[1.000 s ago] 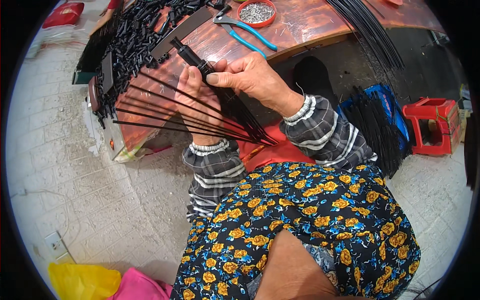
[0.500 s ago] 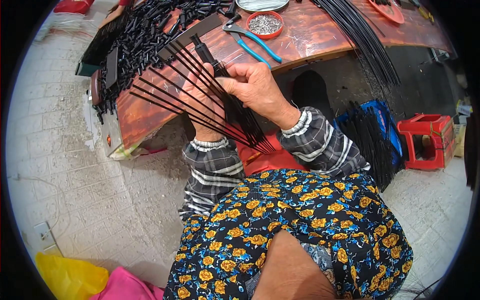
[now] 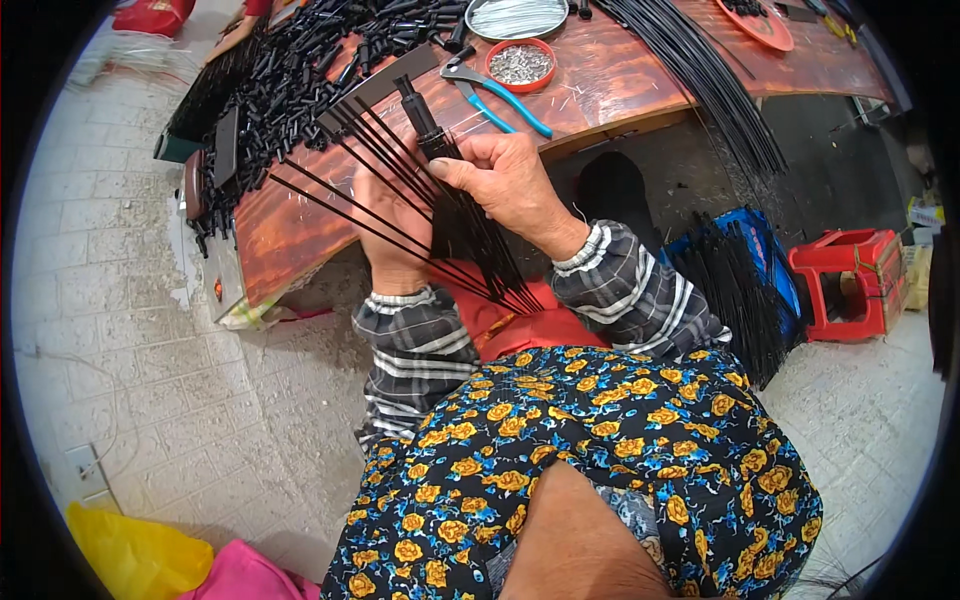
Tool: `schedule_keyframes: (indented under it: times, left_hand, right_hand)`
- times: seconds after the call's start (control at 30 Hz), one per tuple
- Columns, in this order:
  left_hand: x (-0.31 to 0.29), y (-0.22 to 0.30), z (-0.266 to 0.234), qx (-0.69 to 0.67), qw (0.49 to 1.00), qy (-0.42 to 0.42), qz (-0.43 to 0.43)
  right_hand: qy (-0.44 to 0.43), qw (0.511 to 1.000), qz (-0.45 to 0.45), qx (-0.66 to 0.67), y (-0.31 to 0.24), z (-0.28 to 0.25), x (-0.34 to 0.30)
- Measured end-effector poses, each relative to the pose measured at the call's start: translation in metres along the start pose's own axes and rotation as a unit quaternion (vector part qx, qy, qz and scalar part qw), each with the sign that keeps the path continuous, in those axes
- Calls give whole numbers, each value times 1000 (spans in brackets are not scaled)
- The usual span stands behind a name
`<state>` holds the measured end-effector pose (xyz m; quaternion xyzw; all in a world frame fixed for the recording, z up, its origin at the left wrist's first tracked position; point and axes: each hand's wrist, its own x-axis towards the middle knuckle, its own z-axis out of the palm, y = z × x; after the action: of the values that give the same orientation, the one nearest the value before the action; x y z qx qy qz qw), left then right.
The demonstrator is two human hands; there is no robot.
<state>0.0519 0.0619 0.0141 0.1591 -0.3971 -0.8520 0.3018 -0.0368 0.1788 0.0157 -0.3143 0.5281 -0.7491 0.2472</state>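
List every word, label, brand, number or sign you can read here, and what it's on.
No text is readable.
Blue wrapping: markings too small and blurred to read.
Yellow-and-white box at the right edge: any print too small to read.
Black ribbed frame in the right hand: no lettering visible.

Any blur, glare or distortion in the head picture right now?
Head view: left hand softly blurred, right hand crisper; head view: pale sheen on the glossy tabletop; head view: fisheye bending bows the tabletop's front edge, and the corners go black.
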Motion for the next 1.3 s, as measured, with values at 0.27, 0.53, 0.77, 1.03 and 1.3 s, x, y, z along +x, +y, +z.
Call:
schedule_keyframes:
  times: [0.27,0.53,0.77,1.03,1.3]
  left_hand:
    - [-10,7,1,-53,979,-179,-78]
    - [-27,16,42,192,974,-106,56]
    - [-24,11,72,249,949,100,168]
    - [-13,6,44,216,957,90,174]
    - [-11,5,37,130,981,39,138]
  right_hand:
    - [11,999,-16,-30,0,-3,4]
    - [19,996,-36,-82,4,0,3]
    - [22,990,-64,-123,3,7,-1]
    - [-13,1000,14,-13,-9,3,-1]
    - [-38,998,0,46,-1,-4,4]
